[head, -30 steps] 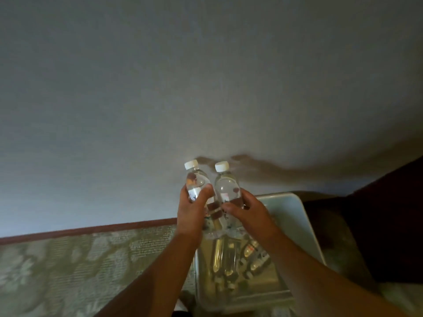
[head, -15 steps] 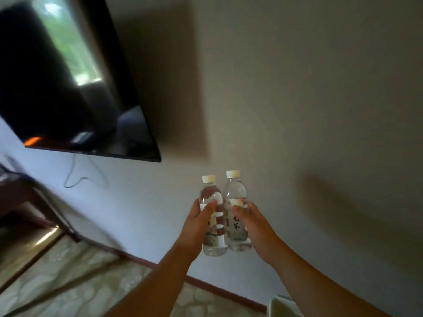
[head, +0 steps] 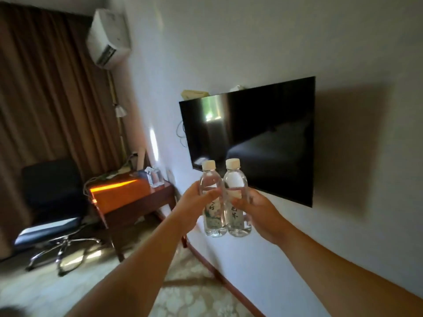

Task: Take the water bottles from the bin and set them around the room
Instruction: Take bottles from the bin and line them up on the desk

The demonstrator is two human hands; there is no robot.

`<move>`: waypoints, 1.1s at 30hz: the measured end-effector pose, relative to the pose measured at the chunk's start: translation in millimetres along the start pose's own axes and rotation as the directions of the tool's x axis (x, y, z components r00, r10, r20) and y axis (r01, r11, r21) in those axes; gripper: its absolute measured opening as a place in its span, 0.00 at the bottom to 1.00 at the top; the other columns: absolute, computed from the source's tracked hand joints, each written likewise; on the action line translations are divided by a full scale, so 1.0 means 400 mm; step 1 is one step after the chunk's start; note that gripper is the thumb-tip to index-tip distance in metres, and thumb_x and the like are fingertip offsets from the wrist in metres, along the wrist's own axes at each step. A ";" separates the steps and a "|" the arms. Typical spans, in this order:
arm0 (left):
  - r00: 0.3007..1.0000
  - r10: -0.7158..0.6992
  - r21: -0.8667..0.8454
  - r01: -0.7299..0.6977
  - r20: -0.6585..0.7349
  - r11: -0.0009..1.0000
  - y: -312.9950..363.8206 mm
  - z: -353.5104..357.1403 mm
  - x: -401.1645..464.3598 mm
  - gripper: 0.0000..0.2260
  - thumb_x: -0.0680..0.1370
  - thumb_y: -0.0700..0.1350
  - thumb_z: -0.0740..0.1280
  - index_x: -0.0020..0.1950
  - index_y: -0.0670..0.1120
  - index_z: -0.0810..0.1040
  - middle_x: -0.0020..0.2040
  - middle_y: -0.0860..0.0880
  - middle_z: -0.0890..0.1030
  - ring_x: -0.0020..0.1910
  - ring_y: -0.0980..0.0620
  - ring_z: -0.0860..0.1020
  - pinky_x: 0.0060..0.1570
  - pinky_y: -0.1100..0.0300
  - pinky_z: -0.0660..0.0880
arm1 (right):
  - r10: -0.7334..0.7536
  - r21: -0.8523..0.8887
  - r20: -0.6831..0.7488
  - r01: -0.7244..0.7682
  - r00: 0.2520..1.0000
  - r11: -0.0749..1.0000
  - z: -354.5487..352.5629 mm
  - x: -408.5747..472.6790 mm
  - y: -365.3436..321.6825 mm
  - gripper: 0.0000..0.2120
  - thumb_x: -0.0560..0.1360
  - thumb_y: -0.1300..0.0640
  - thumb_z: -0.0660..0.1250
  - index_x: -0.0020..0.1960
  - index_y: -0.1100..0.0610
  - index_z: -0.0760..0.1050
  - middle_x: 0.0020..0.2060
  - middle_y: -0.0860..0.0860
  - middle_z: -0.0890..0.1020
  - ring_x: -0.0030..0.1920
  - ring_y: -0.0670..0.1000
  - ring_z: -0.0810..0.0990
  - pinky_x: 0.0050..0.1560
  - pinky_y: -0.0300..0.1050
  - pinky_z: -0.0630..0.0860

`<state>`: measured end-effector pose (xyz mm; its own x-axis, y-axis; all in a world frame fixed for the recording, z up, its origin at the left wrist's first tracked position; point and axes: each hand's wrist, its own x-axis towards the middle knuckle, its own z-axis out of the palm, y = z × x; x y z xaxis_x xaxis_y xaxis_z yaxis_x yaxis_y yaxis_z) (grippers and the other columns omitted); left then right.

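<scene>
We are gripping two upright water bottles, the left bottle (head: 211, 197) clenched in our left hand (head: 194, 205) and the right bottle (head: 235, 197) in our right hand (head: 258, 211), side by side and touching, with the wooden desk (head: 128, 195) lying ahead to the left, nearer our left hand.

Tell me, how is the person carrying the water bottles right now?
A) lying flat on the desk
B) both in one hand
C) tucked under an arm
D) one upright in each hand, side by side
D: the left hand grips one bottle and the right hand the other bottle, caps up, side by side.
</scene>
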<state>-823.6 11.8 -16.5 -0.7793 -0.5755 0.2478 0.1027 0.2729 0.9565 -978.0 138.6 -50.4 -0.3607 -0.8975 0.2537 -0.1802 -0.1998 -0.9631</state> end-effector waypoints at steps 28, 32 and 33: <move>0.896 -0.188 0.187 0.281 -0.401 0.941 -0.382 -1.258 0.427 0.27 0.67 0.48 0.81 0.63 0.55 0.74 0.55 0.53 0.82 0.52 0.55 0.82 0.45 0.63 0.77 | 0.062 -0.043 0.208 -0.054 0.976 0.998 0.864 1.164 0.348 0.19 0.71 0.53 0.79 0.60 0.51 0.80 0.53 0.49 0.86 0.53 0.48 0.86 0.55 0.46 0.82; 0.886 -0.210 0.208 0.316 -0.414 0.926 -0.463 -1.402 0.539 0.30 0.67 0.48 0.82 0.65 0.55 0.73 0.57 0.53 0.81 0.55 0.54 0.81 0.51 0.58 0.79 | 0.061 -0.065 0.229 -0.048 0.972 0.997 0.929 1.349 0.402 0.20 0.70 0.51 0.79 0.60 0.46 0.80 0.50 0.43 0.87 0.49 0.41 0.85 0.42 0.32 0.80; 0.880 -0.223 0.208 0.333 -0.420 0.920 -0.487 -1.434 0.560 0.30 0.67 0.48 0.81 0.66 0.54 0.74 0.57 0.53 0.81 0.55 0.54 0.81 0.55 0.54 0.79 | 0.076 -0.071 0.233 -0.061 0.969 0.996 0.950 1.388 0.421 0.20 0.70 0.50 0.79 0.60 0.47 0.80 0.50 0.44 0.86 0.50 0.42 0.85 0.42 0.33 0.80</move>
<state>-663.8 -612.5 -59.3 -0.4486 -0.8911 0.0691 -0.2933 0.2198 0.9304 -860.9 -542.9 -105.7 -0.1499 -0.9770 0.1516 -0.2225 -0.1161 -0.9680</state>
